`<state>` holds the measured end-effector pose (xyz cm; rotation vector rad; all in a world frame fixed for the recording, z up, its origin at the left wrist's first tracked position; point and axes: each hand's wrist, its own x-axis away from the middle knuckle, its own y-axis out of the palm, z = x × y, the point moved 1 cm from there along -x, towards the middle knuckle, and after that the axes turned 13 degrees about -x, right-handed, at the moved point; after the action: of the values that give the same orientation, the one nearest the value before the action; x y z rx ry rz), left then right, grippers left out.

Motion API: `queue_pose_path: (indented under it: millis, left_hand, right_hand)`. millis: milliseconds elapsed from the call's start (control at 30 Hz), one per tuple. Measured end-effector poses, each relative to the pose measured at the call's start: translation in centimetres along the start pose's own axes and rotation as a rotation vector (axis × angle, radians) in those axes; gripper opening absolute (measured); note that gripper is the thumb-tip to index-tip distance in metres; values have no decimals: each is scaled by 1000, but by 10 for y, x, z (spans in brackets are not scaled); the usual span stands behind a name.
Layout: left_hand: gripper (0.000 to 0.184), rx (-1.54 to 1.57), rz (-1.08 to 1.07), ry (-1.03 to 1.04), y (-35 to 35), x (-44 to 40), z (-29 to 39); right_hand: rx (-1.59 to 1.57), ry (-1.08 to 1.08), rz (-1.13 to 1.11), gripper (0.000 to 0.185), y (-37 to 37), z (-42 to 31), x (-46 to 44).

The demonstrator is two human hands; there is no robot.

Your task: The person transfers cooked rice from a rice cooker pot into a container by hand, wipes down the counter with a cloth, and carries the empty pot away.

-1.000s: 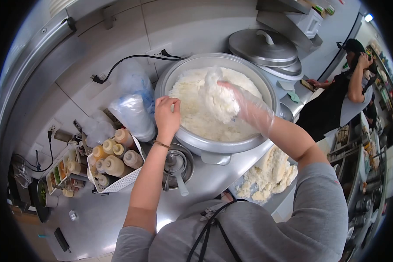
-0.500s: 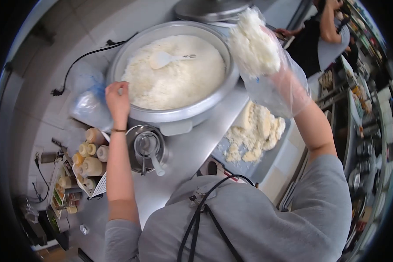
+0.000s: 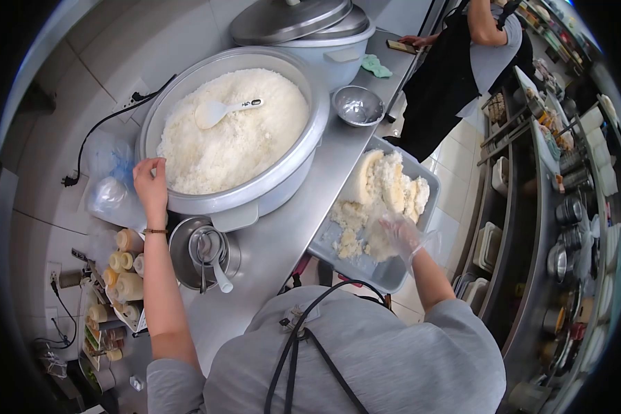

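Note:
My left hand is closed at the left rim of a large metal pot, its fingers curled over the edge. White cooked rice fills the pot, and a white rice paddle lies on top. My right hand, in a loose clear plastic glove, is low over a grey-blue tray. Its fingertips are at the clumped rice in the tray; the glove and rice blur them, so their grip is unclear.
A steel bowl and a lidded pot stand behind. Near my left forearm are a steel pot with ladles and several squeeze bottles. A co-worker in a black apron stands at back right, beside shelving.
My right hand has come down from beside the large pot, where it held a big lump of rice, to the tray. My left hand stays at the rim; the view has shifted.

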<state>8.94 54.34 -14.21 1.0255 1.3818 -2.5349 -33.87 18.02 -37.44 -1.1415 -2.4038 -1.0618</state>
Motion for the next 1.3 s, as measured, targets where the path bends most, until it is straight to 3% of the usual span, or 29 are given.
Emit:
queue_pose_path:
  millis: [67, 100, 333, 367, 433, 500, 633, 700, 733, 800, 867, 933, 967, 1033, 1167, 1233, 1267, 1300]
  left_hand:
    - [15, -2, -11, -10, -3, -1, 3]
    - [15, -9, -9, -16, -3, -1, 4]
    - [13, -71, 60, 23, 1, 0, 1]
    - [12, -55, 71, 27, 0, 0, 1]
    - [11, -37, 97, 28, -2, 1, 5]
    - [11, -47, 128, 15, -3, 2, 6]
    - [10, 5, 123, 7, -3, 2, 7]
    - [10, 15, 131, -8, -4, 3, 7]
    - [10, 19, 132, -2, -4, 3, 6]
    - [10, 17, 145, 12, -2, 3, 3]
    - [9, 30, 122, 15, -7, 0, 5]
    - [8, 31, 65, 55, -11, -3, 3]
    - [8, 29, 67, 48, -11, -7, 0]
    - [7, 42, 34, 83, -9, -12, -4]
    - [7, 41, 55, 51, -7, -10, -4]
    - [14, 39, 106, -74, -5, -5, -7]
    - [14, 45, 102, -74, -4, -5, -9]
    - [19, 101, 75, -147, -2, -4, -11]
  right_hand:
    - [100, -146, 15, 26, -12, 12, -8]
    - [686, -279, 182, 23, -8, 6, 0]
    - [733, -554, -11, 21, -12, -61, -24]
    - [730, -536, 15, 20, 17, -90, -20]
    - [314, -539, -49, 14, 146, -140, 46]
    - [137, -588, -230, 17, 244, -172, 92]
    - [230, -485, -777, 29, 337, -197, 7]
    - [451, -606, -748, 30, 405, -170, 10]
    - [561, -861, -748, 33, 413, -147, -48]
    - [1216, -1393, -666, 34, 438, -102, -149]
    - [1773, -1638, -541, 30, 458, -89, -152]
    - [1699, -1393, -788, 24, 455, -81, -143]
    - [1701, -1393, -797, 24, 461, -83, -134]
    - [1763, -962, -718, 22, 473, -91, -116]
    - [1974, -1173, -734, 22, 492, -126, -85]
    - [1763, -1035, -1037, 21, 497, -146, -38]
    - [1769, -1030, -1031, 21, 500, -147, -26]
    - [1904, -978, -1203, 22, 503, -143, -16]
